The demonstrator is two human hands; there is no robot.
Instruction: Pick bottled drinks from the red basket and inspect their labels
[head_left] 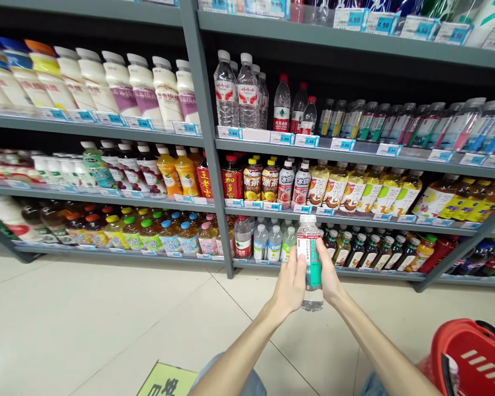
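Note:
Upright in front of the lower shelves is a clear bottle (314,280) of soda water with a white cap and a white and green label. My left hand (292,283) wraps its left side, thumb on the label. On the opposite side my right hand (329,273) grips it too, its fingers mostly hidden behind the bottle. Both hands are closed on this one bottle. Behind it stand small bottles with white and green labels (275,243) and dark bottles (358,248) on the bottom shelf.
Grey shelves (272,148) of drinks with blue price tags span the view. A red shopping basket (470,352) stands on the tiled floor at lower right, with a bottle partly visible in it. A yellow-green floor sign (165,379) lies at the bottom.

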